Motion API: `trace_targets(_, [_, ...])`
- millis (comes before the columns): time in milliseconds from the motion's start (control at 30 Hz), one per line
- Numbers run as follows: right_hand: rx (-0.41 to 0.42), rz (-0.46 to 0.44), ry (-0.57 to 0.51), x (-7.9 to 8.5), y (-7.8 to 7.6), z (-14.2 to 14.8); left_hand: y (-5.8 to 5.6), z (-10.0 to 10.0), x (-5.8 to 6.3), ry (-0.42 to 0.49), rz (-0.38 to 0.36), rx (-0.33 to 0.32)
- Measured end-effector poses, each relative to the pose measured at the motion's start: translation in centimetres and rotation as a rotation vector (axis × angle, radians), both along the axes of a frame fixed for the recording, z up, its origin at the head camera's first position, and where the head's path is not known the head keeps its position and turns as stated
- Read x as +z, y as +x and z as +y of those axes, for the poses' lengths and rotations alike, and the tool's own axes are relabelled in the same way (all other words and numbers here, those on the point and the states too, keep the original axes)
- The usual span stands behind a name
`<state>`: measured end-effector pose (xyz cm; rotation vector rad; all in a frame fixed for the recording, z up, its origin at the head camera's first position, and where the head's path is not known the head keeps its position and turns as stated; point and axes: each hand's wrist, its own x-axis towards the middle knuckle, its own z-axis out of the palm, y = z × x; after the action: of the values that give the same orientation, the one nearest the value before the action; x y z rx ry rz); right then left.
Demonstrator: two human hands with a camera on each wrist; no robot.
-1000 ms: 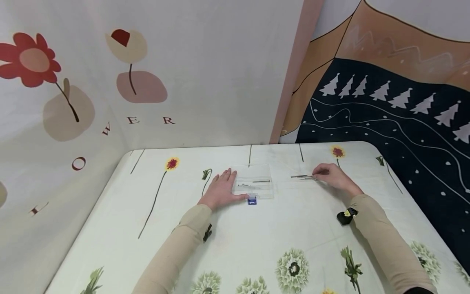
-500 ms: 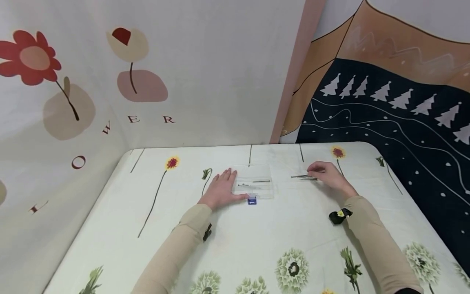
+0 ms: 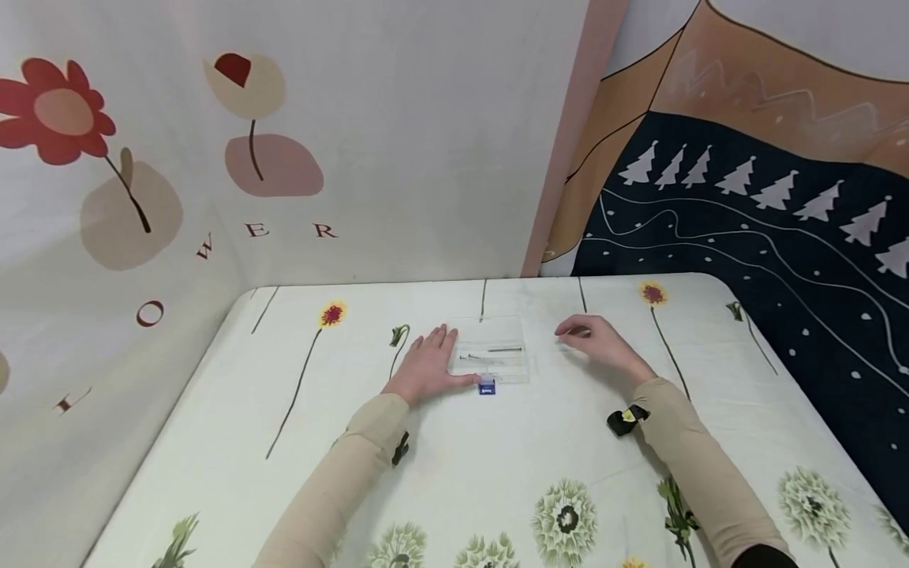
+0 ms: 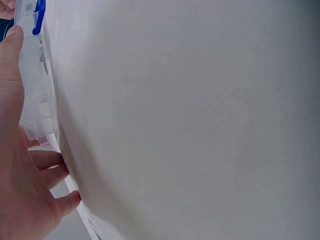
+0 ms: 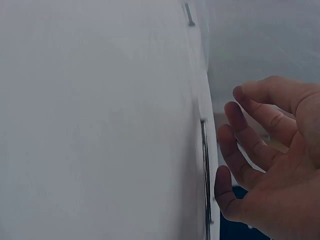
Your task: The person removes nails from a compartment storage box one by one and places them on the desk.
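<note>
A clear plastic compartment box [image 3: 506, 371] with a blue latch [image 3: 486, 388] lies on the table and holds several thin metal nails [image 3: 505, 349]. My left hand [image 3: 428, 368] spreads along its left side, the thumb [image 4: 11, 55] by the latch corner and the other fingertips down on the cloth. To the right of the box is my right hand [image 3: 592, 339], low over the table with thumb and index fingertips together. I cannot tell whether a nail is between them. Below that hand, loose nails [image 5: 205, 175] lie on the cloth in the right wrist view; the head view hides them.
A white flower-print cloth [image 3: 483, 450] covers the table. Behind it hangs a pale printed curtain [image 3: 426, 158], and a dark tree-print curtain [image 3: 795, 268] hangs on the right. Black wrist cameras [image 3: 622, 422] sit under both sleeves.
My right hand has moved left, over the loose nails and closer to the box, its fingertips leaving the nails' right end. My left hand and the box have stayed put.
</note>
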<state>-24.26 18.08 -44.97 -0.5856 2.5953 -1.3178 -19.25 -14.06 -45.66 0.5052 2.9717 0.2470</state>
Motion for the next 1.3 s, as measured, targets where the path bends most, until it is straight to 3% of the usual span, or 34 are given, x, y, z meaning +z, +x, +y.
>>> trace_targets(533, [0.098, 0.001, -0.045, 0.6, 0.5, -4.6, 0.1, 0.1, 0.1, -0.003, -0.009, 0.021])
trace_targets(633, [0.108, 0.009, -0.071, 1.3, 0.5, -5.3, 0.1, 0.1, 0.1, -0.008, -0.012, 0.026])
trace_targets(867, [0.120, -0.019, -0.113, 5.1, 1.6, -7.1, 0.0, 0.1, 0.2, -0.005, -0.016, 0.031])
trace_targets(1067, [0.174, 0.008, -0.111, 2.4, -0.3, -8.1, 0.1, 0.1, 0.3, 0.004, -0.024, 0.026])
trace_targets(1300, [0.273, 0.061, -0.055, 0.8, -0.2, -10.2, 0.2, 0.0, 0.2, 0.007, -0.011, 0.017])
